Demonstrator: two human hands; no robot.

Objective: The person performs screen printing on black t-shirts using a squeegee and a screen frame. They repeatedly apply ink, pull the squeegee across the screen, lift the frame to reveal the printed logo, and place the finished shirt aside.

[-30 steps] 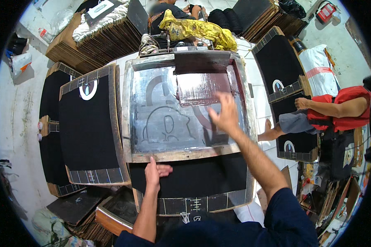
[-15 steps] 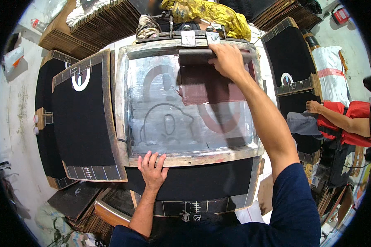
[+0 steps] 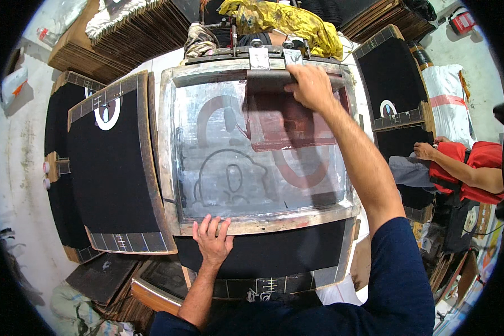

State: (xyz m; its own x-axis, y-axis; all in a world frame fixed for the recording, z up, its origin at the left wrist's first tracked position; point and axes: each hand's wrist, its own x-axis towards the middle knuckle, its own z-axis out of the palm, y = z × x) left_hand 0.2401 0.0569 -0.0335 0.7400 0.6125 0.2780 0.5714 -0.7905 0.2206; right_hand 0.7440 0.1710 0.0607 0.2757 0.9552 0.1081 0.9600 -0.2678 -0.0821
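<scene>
A wood-edged printing screen [image 3: 252, 227] lies in front of me, its mesh marked with a rounded cartoon outline and ring shapes. My left hand [image 3: 214, 243] grips the near rail, fingers over the top and thumb at its front edge. At the far right of the mesh, my right hand [image 3: 311, 87] is closed on a dark, wide-bladed squeegee [image 3: 269, 81]. Dark red ink [image 3: 280, 126] covers the mesh just nearer than the blade. Two metal clamps [image 3: 259, 58] hold the far rail. Black fabric on a board [image 3: 263, 252] shows below the near rail.
Boards with black fabric [image 3: 112, 173] stand at left, some printed with white rings; another board [image 3: 392, 73] is at right. A co-worker's hand and arm [image 3: 459, 165] are at the right. Yellow cloth [image 3: 285, 25] and stacked brown boards [image 3: 137, 33] lie at the back.
The whole view has shifted slightly. A ring shape shows more plainly through the red ink. Both hands keep their places on the screen rail and the squeegee.
</scene>
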